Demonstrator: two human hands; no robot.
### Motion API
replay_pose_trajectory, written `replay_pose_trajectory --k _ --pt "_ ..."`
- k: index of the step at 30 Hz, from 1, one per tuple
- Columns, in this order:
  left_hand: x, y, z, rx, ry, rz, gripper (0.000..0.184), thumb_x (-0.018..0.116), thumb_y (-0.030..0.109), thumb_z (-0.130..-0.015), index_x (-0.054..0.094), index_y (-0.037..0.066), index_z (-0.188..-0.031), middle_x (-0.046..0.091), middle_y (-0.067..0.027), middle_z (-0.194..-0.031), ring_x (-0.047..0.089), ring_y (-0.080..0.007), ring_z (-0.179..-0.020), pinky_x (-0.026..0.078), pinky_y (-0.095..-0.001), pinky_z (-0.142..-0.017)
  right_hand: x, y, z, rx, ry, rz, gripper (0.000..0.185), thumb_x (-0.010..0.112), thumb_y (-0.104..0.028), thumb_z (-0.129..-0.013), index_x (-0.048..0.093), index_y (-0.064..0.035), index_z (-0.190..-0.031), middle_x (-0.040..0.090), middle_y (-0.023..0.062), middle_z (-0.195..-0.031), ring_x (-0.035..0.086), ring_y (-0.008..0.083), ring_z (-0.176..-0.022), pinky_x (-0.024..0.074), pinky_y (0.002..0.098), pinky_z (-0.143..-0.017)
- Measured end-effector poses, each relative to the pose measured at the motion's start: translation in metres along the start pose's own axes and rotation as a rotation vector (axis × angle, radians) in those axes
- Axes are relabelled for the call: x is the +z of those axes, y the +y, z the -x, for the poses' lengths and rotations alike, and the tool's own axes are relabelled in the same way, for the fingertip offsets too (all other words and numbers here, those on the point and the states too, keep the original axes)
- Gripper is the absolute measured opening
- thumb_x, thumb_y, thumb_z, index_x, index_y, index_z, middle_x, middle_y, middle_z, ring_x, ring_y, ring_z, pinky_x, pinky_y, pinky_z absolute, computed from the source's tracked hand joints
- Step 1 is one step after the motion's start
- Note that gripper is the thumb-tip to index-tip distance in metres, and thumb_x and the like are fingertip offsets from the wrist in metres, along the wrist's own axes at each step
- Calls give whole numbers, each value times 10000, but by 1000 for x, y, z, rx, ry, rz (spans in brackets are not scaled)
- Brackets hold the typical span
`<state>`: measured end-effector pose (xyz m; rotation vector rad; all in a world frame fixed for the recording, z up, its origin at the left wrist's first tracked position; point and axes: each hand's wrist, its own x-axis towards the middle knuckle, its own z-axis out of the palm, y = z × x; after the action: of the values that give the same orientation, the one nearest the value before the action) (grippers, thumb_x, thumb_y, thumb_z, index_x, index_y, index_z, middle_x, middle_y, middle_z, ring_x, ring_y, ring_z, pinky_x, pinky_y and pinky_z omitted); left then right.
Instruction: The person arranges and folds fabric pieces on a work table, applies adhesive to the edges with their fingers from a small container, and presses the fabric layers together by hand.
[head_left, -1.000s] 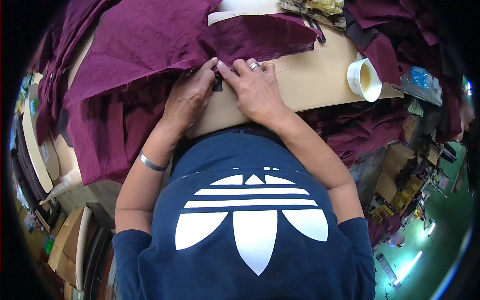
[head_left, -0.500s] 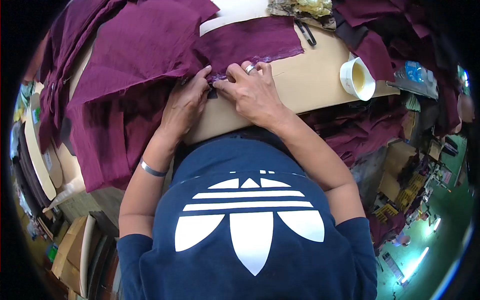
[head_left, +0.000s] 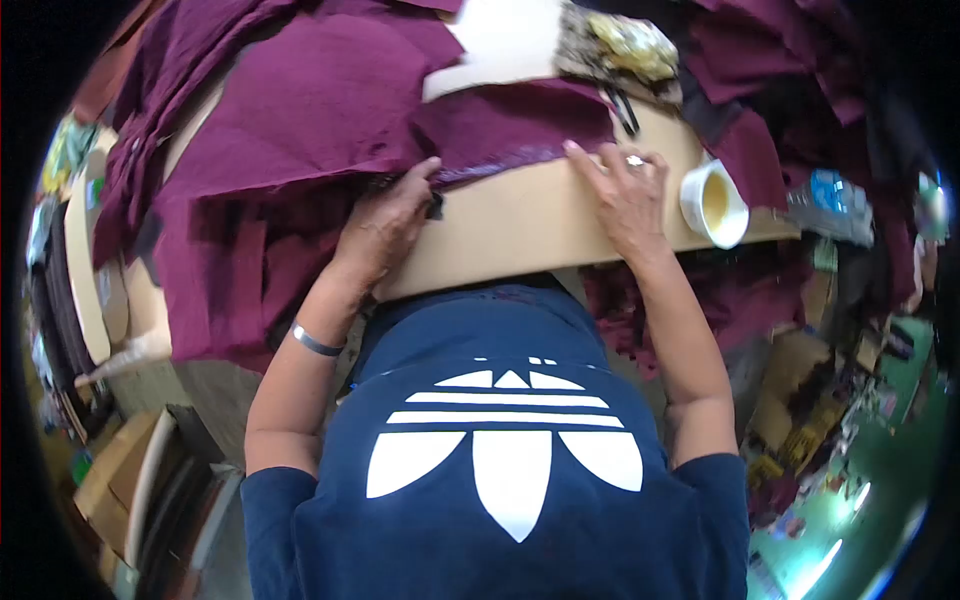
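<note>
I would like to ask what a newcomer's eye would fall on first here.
Probably the white logo on the blue shirt, large at the bottom centre. Next might come the maroon cloth filling much of the upper left, with the left hand at its lower edge. The white cup stands out just right of the right hand.

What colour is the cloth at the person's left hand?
The cloth is deep maroon, seen in the head view.

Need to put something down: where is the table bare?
Bare table lies between the left hand and right hand, with cloth beyond. Crowded: the left, mostly under cloth, and the right, by cup and bottle.
</note>
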<state>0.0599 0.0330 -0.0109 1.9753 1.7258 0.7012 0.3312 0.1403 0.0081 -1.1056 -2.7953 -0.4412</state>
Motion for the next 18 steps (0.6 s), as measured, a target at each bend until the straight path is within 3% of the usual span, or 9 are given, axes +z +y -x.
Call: replay_pose_trajectory --k 1,3,5,6,9,11,14,15,18 --pt "-2 0 1 -79 -65 -19 401 603 2 -763 517 55 -1151 606 -117 -999 605 -290 -796 488 -365 -683 -5 5 -4 30 -47 -28 426 498 -71 -767 565 -192 -1171 546 4 -975 550 157 -915 317 393 -870" --pt "-1 -6 6 127 65 -42 393 608 -4 -733 523 60 -1111 564 -101 -1127 600 -297 -856 493 -379 -709 -6 27 -9 105 -89 18 348 486 -41 -751 621 -150 -1053 555 16 -985 549 185 -950 325 393 -885" --pt "-10 8 10 146 257 -118 399 632 30 -711 535 83 -1095 525 -86 -1197 580 -283 -922 474 -386 -770 -25 36 -26 190 -4 -42 379 507 -10 -697 635 -153 -1024 557 16 -998 533 216 -955 328 392 -864" --pt "-15 15 17 68 291 -313 400 662 85 -698 545 97 -1080 537 -94 -1169 549 -273 -984 437 -390 -832 -20 37 -33 186 170 -24 439 527 19 -670 626 -156 -1060 557 22 -1015 535 216 -936 332 384 -852" --pt "1 16 32 -211 165 -479 410 638 174 -710 564 115 -1109 541 -92 -1118 496 -246 -1069 397 -401 -880 -55 4 -87 74 324 -408 478 556 51 -691 593 -134 -1130 570 56 -999 535 250 -950 345 357 -868" --pt "35 -7 38 63 365 -448 373 578 198 -753 571 127 -1119 543 -86 -1114 489 -236 -1077 389 -405 -882 -66 -42 -133 -94 296 -841 449 566 23 -714 566 -84 -1150 582 112 -1020 561 268 -947 400 384 -844" --pt "35 13 29 21 292 -377 328 536 203 -781 571 117 -1096 524 -98 -1165 455 -241 -1145 372 -409 -937 -90 -127 -193 -507 182 -969 587 684 -154 -734 466 -105 -1277 557 159 -1167 555 296 -1041 431 386 -894" --pt "33 13 27 10 292 -281 331 538 205 -780 567 115 -1097 520 -101 -1179 452 -239 -1157 369 -414 -941 -81 -157 -214 -584 172 -930 635 679 -299 -753 430 -104 -1304 551 179 -1170 536 329 -1058 410 403 -921" --pt "35 12 29 6 229 -248 320 521 200 -811 561 86 -1107 511 -144 -1180 457 -285 -1154 369 -421 -943 -55 -225 -272 -637 -48 -736 858 565 -589 -761 246 -126 -1409 428 207 -1324 345 361 -1273 226 492 -1058"
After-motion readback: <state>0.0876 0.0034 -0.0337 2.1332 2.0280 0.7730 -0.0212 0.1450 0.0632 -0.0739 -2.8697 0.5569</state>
